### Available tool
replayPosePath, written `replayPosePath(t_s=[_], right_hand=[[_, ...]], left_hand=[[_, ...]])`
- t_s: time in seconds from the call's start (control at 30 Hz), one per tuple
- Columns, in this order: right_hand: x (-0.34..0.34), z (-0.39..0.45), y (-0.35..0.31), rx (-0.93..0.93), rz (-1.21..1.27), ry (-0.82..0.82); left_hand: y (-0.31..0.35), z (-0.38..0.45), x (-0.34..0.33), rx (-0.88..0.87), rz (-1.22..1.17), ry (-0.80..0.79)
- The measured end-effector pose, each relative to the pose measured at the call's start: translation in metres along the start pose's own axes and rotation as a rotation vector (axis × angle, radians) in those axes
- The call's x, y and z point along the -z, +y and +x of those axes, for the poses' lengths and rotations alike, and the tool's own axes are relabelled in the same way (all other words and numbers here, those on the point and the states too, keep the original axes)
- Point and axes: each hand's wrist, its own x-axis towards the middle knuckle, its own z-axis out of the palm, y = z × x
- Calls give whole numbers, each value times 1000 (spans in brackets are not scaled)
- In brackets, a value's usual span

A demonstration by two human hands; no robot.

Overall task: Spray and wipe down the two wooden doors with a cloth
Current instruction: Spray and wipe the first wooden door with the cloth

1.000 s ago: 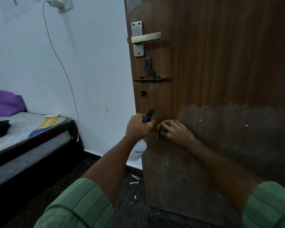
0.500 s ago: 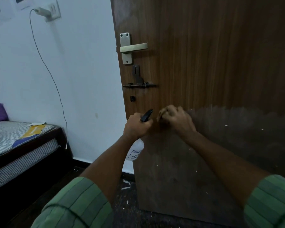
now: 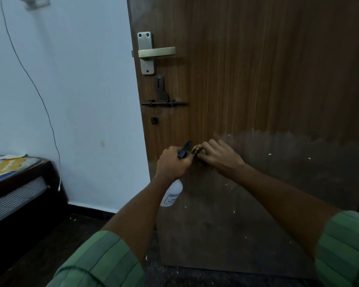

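A brown wooden door (image 3: 257, 79) fills the right of the view; its lower half looks dull and carries white specks. My left hand (image 3: 171, 164) grips the neck of a white spray bottle (image 3: 171, 194), whose black trigger (image 3: 184, 150) sticks up above my fist. My right hand (image 3: 218, 156) is right next to it, close to the door face, with its fingers curled round the bottle's nozzle. A small dark shape shows under the right hand; I cannot tell whether it is a cloth.
A metal lever handle (image 3: 153, 52) and a dark sliding latch (image 3: 164, 103) sit on the door's left edge. A white wall (image 3: 81, 100) with a hanging cable (image 3: 39, 96) is to the left, and a striped bed (image 3: 13, 183) stands at far left. The floor (image 3: 50, 255) is dark.
Both hands stay together at the bottle's nozzle, with the right fingers shifting slightly. The view has swung a little, so the bed has slid toward the left edge.
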Motion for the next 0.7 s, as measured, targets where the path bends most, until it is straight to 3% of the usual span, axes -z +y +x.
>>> replayPosePath(t_s=[0.13, 0.2, 0.23, 0.33, 0.4, 0.43, 0.53, 0.6, 0.63, 0.7], right_hand=[[17, 25, 30, -327, 77, 264], [5, 25, 16, -389, 84, 297], [-10, 18, 3, -358, 82, 269], [-43, -23, -23, -6, -31, 71], [-35, -31, -7, 82, -72, 72], [-27, -26, 3, 15, -59, 133], [-6, -4, 30, -435, 72, 383], [-11, -2, 23, -548, 98, 420], [-23, -7, 14, -507, 76, 400], [-46, -31, -2, -236, 6, 294]], left_hand=[[-1, 11, 6, -32, -27, -3], [-3, 16, 7, -45, -25, 1], [-4, 18, 7, -51, -29, 0], [-6, 19, 2, -64, -41, -8], [-8, 18, -4, -77, -44, -26], [-8, 18, -8, -85, -46, -34], [-6, 19, -18, -97, -42, -52], [-1, 20, -23, -102, -39, -64], [1, 22, -25, -102, -40, -65], [7, 24, -27, -101, -58, -52]])
